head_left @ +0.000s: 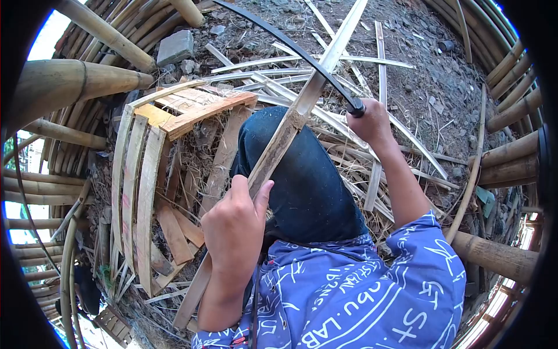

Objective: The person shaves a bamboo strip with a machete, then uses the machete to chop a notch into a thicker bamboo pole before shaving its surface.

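My left hand is closed around a long split bamboo strip, thumb along its upper side. The strip slants across my bent knee, from low left of my body to the top of the view. Its far part is pale and freshly bared; the near part is brown, with a node above the knee. In my right hand is the black handle of a machete, fingers wrapped round it. The long, dark, slightly curved blade crosses over the strip beyond the knee and points to the upper left.
A slatted wooden crate stands to my left. Cut bamboo strips and shavings litter the dirt ground ahead. A concrete block lies at the upper left. Thick bamboo poles are stacked on the left, with more poles on the right.
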Action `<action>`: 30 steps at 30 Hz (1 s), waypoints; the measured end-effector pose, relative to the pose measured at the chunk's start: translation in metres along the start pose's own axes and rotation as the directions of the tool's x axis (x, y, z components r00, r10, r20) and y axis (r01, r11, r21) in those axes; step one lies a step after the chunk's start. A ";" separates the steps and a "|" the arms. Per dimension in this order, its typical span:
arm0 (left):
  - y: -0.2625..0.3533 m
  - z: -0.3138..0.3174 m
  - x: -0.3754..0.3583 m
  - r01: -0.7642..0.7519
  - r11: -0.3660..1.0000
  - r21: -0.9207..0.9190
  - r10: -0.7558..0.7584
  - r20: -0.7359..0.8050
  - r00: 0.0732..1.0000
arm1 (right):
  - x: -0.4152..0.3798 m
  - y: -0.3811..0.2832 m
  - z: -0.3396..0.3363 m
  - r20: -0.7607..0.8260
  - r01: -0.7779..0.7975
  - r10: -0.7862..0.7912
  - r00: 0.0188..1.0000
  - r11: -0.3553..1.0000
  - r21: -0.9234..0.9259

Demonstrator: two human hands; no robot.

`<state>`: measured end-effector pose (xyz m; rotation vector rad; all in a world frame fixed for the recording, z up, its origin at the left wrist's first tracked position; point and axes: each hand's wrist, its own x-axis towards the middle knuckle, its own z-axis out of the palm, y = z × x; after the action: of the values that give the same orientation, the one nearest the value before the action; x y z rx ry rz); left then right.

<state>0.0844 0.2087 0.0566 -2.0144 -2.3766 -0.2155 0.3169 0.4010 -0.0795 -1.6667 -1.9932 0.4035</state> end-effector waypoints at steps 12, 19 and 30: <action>-0.023 -0.010 -0.028 0.079 0.996 -0.050 -0.076 0.050 0.996 | 0.044 0.116 0.002 -0.100 -0.373 0.400 0.911 0.903 0.213; -0.034 0.009 -0.038 0.103 0.969 -0.226 -0.084 0.089 0.992 | -0.020 0.075 0.016 0.180 -0.587 0.691 0.700 0.413 0.696; -0.050 -0.002 -0.045 0.178 0.960 -0.217 -0.186 -0.017 0.982 | -0.015 0.006 0.018 0.093 -0.278 0.491 0.866 0.317 0.907</action>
<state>0.0424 0.1560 0.0490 -1.8477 -2.6166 -0.5309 0.3138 0.3892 -0.0999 -1.2885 -0.7977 1.1969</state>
